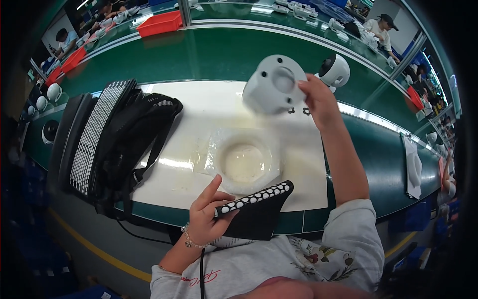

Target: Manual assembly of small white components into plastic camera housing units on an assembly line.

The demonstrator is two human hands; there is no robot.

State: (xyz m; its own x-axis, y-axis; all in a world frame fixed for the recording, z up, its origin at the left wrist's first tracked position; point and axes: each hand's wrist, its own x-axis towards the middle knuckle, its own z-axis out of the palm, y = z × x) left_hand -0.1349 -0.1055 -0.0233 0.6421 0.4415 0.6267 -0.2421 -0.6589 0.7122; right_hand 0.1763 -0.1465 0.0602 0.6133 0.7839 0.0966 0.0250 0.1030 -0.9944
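right hand (318,99) holds a white round housing (275,89) up over the far part of the bench (169,179), fingers pinching its right rim, grip pressed onto the edge. the housing's flat face w/ a central recess looks toward the camera, slightly blurred. it sits left of the hand, so the hand is on its right side, and it hangs above and a bit beyond the clear plastic tray (244,162).

left hand (206,219) is low, near the body, closed round the end of a black pad w/ white dots (259,209); thumb and fingers clamp its near-left corner, index finger sticking up. the pad's long axis runs from the hand up-right, its dotted edge pointing toward the tray's near rim and overlapping it in view (touching or just above, can't tell).

the tray lies flat in the middle of the white mat, between the two hands: nearer the left hand, w/ the housing almost straight beyond it. its round well faces up.

a black mesh bag (134,134) w/ another dotted panel lies at the left of the bench, well apart from both hands. a white round camera unit (334,71) stands just beyond the right hand on the green belt.
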